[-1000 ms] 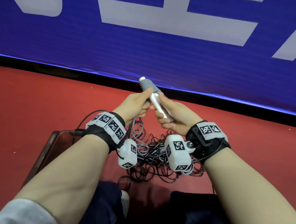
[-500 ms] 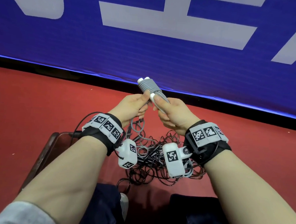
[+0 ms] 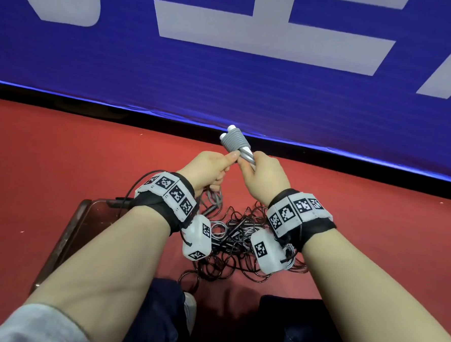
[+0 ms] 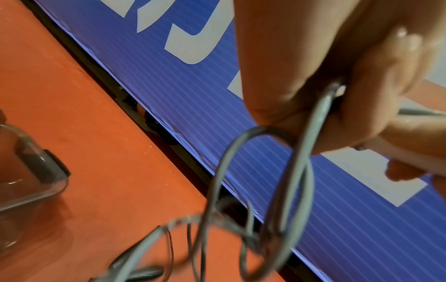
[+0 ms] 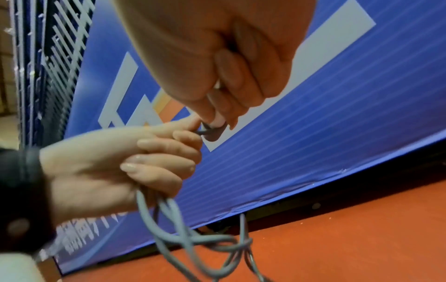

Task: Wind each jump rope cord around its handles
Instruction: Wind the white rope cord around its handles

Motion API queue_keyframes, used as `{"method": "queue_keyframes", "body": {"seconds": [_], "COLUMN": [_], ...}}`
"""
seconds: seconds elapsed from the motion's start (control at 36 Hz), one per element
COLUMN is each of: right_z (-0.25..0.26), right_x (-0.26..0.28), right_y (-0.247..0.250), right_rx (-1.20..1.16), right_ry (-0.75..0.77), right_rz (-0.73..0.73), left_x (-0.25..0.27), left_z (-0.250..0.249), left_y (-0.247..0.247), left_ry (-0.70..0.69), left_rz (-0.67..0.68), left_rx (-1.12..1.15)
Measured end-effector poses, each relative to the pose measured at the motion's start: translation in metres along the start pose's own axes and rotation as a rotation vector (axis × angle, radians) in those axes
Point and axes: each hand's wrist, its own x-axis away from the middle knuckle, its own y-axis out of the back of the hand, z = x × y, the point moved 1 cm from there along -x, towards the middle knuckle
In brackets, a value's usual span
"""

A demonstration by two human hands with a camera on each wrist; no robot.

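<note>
Two white jump rope handles (image 3: 236, 142) are held together in the air, tips up, with grey cord wound tightly round their upper part. My right hand (image 3: 265, 177) grips the lower part of the handles. My left hand (image 3: 210, 170) pinches the grey cord (image 4: 304, 166) right beside the handles; the loose cord hangs from it in loops (image 5: 193, 238) toward the floor. In the right wrist view the handles are mostly hidden inside my fist (image 5: 224, 63).
A tangle of dark and grey ropes (image 3: 230, 245) lies on the red floor (image 3: 61, 160) under my wrists. A brown tray (image 3: 67, 235) sits at the left, a clear container (image 4: 31, 181) near it. A blue banner wall (image 3: 252, 66) stands close ahead.
The handles have turned so both white tips show, and more grey cord lies around them. My left hand has come down beside the handles with the cord.
</note>
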Motion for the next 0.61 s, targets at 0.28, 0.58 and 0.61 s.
{"method": "queue_keyframes", "body": {"seconds": [0.28,0.58,0.61], "right_z": [0.001,0.016,0.015], "right_x": [0.008,0.014,0.014], "right_y": [0.002,-0.013,-0.014], "right_rx": [0.5,0.579,0.58], "right_ry": [0.147,0.237,0.239], "right_rz": [-0.044,-0.02,-0.02], "left_x": [0.003,-0.004,-0.004], "left_z": [-0.016,-0.007,-0.007], "left_y": [-0.005,0.004,0.004], "left_ry": [0.089,0.14,0.132], "left_rz": [0.039,-0.219,-0.218], "left_rx": [-0.032,-0.114,-0.089]}}
